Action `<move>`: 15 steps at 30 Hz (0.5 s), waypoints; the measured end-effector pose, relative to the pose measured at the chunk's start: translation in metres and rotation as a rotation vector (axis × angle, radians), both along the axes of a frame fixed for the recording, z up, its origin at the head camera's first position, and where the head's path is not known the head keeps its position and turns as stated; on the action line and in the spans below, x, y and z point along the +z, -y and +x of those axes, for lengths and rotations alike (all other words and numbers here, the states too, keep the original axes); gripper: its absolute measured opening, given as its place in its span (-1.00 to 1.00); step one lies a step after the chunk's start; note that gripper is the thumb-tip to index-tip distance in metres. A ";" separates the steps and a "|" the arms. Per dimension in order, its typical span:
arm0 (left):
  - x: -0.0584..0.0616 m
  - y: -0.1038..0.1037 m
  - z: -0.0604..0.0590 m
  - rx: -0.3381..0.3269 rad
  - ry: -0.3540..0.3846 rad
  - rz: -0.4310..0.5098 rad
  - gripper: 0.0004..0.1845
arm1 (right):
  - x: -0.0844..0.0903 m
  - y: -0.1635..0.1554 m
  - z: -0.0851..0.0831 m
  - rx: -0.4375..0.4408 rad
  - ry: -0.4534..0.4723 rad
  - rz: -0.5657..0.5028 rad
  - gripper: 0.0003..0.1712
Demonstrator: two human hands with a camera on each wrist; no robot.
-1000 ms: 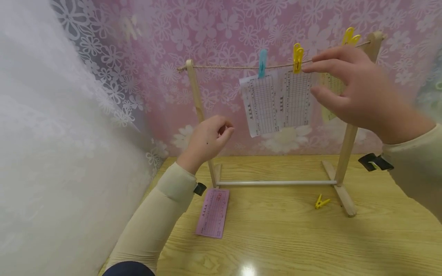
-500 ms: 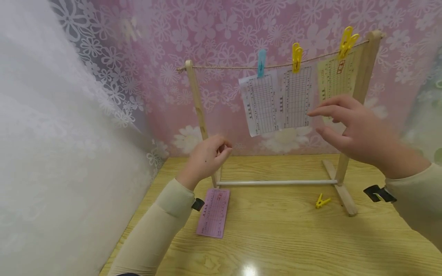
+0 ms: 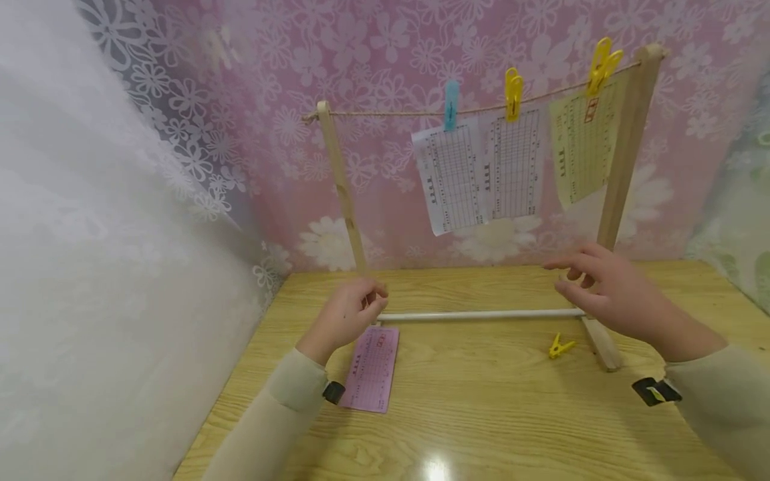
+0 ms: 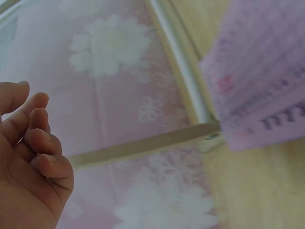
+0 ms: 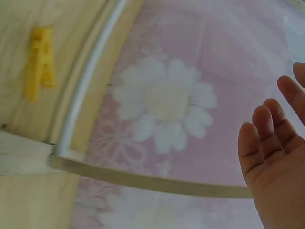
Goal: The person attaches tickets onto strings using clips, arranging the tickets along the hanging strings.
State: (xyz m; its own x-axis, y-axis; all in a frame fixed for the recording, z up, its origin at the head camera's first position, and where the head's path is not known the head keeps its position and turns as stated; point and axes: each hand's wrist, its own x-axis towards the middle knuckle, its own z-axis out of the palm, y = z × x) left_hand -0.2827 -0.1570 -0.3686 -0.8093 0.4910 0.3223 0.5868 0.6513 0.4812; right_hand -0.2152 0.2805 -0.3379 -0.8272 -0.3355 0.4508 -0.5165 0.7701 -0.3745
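My left hand (image 3: 345,312) hovers in front of the rack's left post with loosely curled fingers and nothing in them. Just below it a pink printed slip (image 3: 371,371) lies on the table. My right hand (image 3: 613,294) is in front of the foot of the right post, fingers relaxed, holding nothing. A yellow clothespin (image 3: 560,346) lies on the table to its lower left. On the rope, a blue clothespin (image 3: 451,105) and a yellow clothespin (image 3: 513,93) hold white printed paper (image 3: 452,177). Farther right, another yellow clothespin (image 3: 603,67) holds a yellow slip (image 3: 582,147).
A wooden rack has a left post (image 3: 343,187), a right post (image 3: 628,147) and a rope (image 3: 391,114) between their tops. A white rod (image 3: 481,314) joins them low down. Behind hangs a pink floral curtain (image 3: 385,180); a white curtain (image 3: 120,280) borders the left.
My right hand has come down from beside the rope to near the right post's foot, uncovering the yellow slip and its clothespin. My left hand has lowered and shifted slightly left.
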 end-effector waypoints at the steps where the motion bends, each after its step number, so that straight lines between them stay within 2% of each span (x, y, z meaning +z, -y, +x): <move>1: -0.005 0.003 0.000 0.009 0.015 0.003 -0.86 | -0.005 -0.003 0.000 0.004 0.017 0.003 -0.66; 6: -0.025 0.014 -0.004 0.065 0.092 0.020 -0.88 | -0.031 -0.015 -0.002 0.007 0.094 0.007 -0.67; 15: -0.052 0.035 -0.015 0.168 0.199 0.004 -0.87 | -0.073 -0.036 -0.007 0.010 0.229 0.011 -0.67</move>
State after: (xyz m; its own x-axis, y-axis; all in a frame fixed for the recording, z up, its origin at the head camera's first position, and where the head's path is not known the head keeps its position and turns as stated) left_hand -0.2978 -0.1921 -0.4208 -0.9270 0.3435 0.1507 0.3643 0.7292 0.5793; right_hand -0.2222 0.3166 -0.4108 -0.9041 -0.3479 0.2480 -0.4264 0.7703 -0.4741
